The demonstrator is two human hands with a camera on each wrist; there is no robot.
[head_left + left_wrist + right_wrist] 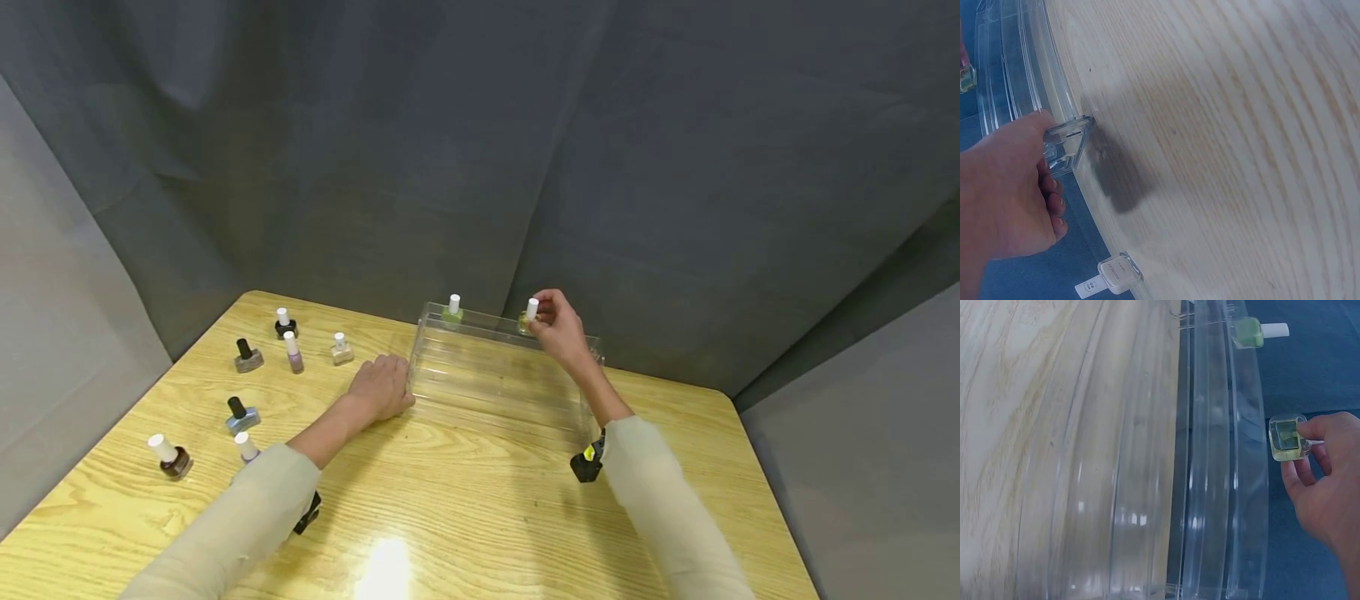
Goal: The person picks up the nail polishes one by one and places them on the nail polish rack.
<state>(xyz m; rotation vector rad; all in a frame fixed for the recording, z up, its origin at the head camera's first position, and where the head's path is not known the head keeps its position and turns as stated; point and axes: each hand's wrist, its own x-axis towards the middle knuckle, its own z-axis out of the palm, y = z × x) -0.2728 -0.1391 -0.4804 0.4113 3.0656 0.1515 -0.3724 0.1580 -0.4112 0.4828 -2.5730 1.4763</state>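
Wooden table (450,500), yellowish bottle (1284,440) pinched between right fingers (1292,479), left fingers (1055,204) gripping clear rack (487,379)

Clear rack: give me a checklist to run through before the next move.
1. Right hand grips the yellow bottle: ok.
2. Left hand holds the near-left end of the clear rack: ok.
3. Green bottle upright on the rack's top tier: ok.
4. Space between green and yellow bottles free: ok.
5. Yellow bottle's base resting on the tier: cannot tell.
6. Yellow bottle released: not ok, fingers are on it.
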